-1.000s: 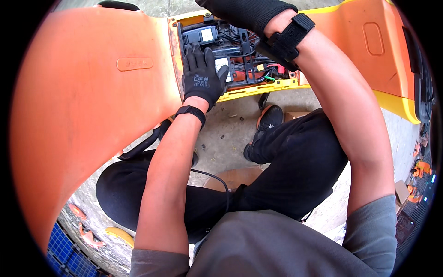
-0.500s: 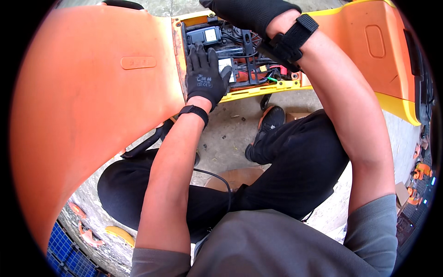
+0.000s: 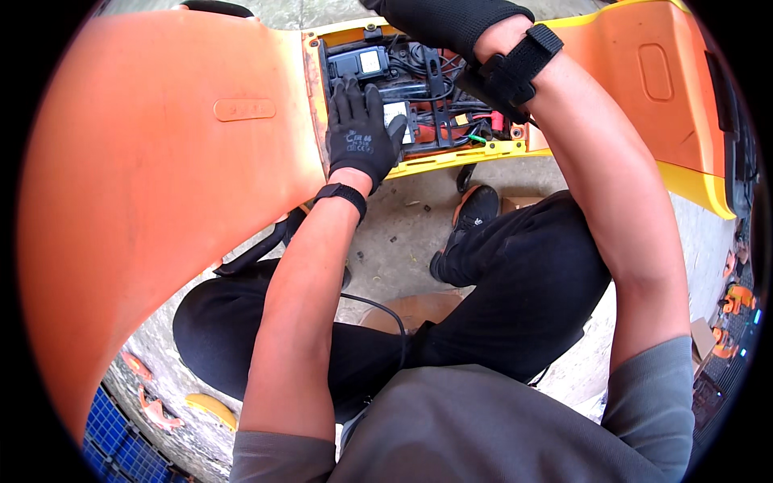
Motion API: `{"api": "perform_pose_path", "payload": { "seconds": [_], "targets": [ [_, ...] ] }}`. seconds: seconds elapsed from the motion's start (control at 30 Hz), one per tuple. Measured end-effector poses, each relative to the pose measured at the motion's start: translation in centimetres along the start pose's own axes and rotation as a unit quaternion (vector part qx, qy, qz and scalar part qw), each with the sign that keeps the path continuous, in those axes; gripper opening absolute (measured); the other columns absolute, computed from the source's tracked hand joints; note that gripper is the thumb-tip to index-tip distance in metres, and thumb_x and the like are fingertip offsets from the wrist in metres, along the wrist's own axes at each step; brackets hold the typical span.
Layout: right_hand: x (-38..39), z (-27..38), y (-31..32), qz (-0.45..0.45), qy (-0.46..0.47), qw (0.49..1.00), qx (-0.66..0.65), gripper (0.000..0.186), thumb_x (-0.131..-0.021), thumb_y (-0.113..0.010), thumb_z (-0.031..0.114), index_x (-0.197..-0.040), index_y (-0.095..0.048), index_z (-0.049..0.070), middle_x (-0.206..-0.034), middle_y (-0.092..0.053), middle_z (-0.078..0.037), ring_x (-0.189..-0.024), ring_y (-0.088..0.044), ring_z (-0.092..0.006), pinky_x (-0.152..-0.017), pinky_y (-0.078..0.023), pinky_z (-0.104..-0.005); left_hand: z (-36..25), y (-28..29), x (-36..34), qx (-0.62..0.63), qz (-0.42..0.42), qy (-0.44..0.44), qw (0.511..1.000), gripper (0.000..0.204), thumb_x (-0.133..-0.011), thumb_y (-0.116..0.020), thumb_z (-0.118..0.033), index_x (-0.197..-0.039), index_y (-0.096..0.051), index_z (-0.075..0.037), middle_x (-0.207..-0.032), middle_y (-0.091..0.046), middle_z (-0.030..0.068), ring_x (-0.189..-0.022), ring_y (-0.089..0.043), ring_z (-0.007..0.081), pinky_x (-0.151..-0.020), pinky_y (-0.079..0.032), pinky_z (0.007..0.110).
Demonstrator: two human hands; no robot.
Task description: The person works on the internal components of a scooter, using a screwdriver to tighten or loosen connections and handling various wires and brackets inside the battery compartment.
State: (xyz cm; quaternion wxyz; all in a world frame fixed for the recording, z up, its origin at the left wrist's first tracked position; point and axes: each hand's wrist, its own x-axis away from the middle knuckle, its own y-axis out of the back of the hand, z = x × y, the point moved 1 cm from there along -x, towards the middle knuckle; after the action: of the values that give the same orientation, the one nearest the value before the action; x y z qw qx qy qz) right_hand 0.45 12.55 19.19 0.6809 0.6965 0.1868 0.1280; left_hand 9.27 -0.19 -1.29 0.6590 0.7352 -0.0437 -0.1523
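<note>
An open compartment with a yellow rim (image 3: 451, 159) sits in an orange and yellow vehicle body and holds wiring and electrical parts. My left hand (image 3: 360, 141), in a black glove, rests over its left end with the fingers stretched out. Those fingers reach toward a black box with a white label (image 3: 356, 63). Beside the thumb is a white-labelled part (image 3: 396, 110), partly covered. My right hand (image 3: 451, 20), also gloved, is over the far edge of the compartment; its fingers are cut off or hidden. A black strap (image 3: 515, 68) circles the right wrist.
Large orange panels lie left (image 3: 161, 137) and right (image 3: 620, 72) of the compartment. Red connectors (image 3: 497, 122) and a black bracket (image 3: 437, 97) sit among the cables. A yellow curved piece (image 3: 211, 409) lies on the floor at lower left, near a blue crate (image 3: 113, 435).
The view has shifted very slightly. My right hand has moved a little to the right; my left hand keeps its place over the compartment.
</note>
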Motion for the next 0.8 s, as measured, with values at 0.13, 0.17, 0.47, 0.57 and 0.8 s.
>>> {"api": "perform_pose_path", "payload": {
  "seconds": [0.13, 0.17, 0.47, 0.57, 0.8],
  "targets": [
    [-0.8, -1.1, -2.2, -0.074, 0.057, 0.995, -0.022, 0.02, -0.091, -0.055, 0.008, -0.109, -0.064, 0.004, -0.102, -0.071, -0.021, -0.094, -0.071, -0.0369, -0.081, -0.057, -0.0476, -0.3, -0.3, -0.3, 0.006, -0.018, -0.007, 1.0, 0.067, -0.096, -0.059, -0.046, -0.146, -0.048, -0.003, -0.156, -0.033, 0.0303, -0.147, -0.029, 0.0451, -0.123, -0.02, 0.052],
    [-0.7, -1.2, -2.6, -0.113, 0.069, 0.99, -0.049, 0.02, -0.09, -0.057, 0.009, -0.109, -0.063, 0.003, -0.102, -0.07, -0.022, -0.094, -0.07, -0.0397, -0.081, -0.057, -0.0473, -0.3, -0.4, -0.2, 0.004, -0.025, -0.007, 1.0, 0.067, -0.095, -0.059, -0.045, -0.146, -0.048, -0.003, -0.155, -0.034, 0.0303, -0.147, -0.029, 0.0451, -0.122, -0.02, 0.052],
    [0.4, 0.9, -1.0, -0.094, 0.0, 0.987, -0.13, 0.03, -0.094, -0.061, 0.027, -0.111, -0.063, 0.001, -0.098, -0.071, -0.026, -0.094, -0.07, -0.0426, -0.083, -0.055, -0.05, 0.5, -0.1, 0.3, 0.008, -0.007, 0.002, 1.0, 0.068, -0.096, -0.059, -0.045, -0.147, -0.046, -0.002, -0.154, -0.035, 0.0306, -0.146, -0.03, 0.0453, -0.122, -0.021, 0.052],
    [-1.3, -0.7, -1.2, -0.046, 0.02, 0.997, -0.059, 0.034, -0.099, -0.055, 0.032, -0.107, -0.067, 0.001, -0.093, -0.072, -0.026, -0.089, -0.071, -0.0407, -0.081, -0.056, -0.0489, -0.7, -0.4, -0.6, 0.016, -0.019, -0.012, 1.0, 0.069, -0.096, -0.057, -0.046, -0.147, -0.046, -0.002, -0.154, -0.035, 0.0306, -0.147, -0.03, 0.0452, -0.122, -0.02, 0.052],
    [-0.8, 0.4, -1.7, -0.044, 0.086, 0.99, -0.107, 0.018, -0.091, -0.052, 0.005, -0.104, -0.064, 0.0, -0.096, -0.07, -0.026, -0.093, -0.07, -0.0421, -0.081, -0.056, -0.0492, 0.0, -0.7, -0.1, -0.006, -0.008, -0.006, 1.0, 0.069, -0.098, -0.054, -0.048, -0.148, -0.046, 0.0, -0.152, -0.038, 0.031, -0.147, -0.029, 0.0459, -0.123, -0.018, 0.053]
  ]
}}
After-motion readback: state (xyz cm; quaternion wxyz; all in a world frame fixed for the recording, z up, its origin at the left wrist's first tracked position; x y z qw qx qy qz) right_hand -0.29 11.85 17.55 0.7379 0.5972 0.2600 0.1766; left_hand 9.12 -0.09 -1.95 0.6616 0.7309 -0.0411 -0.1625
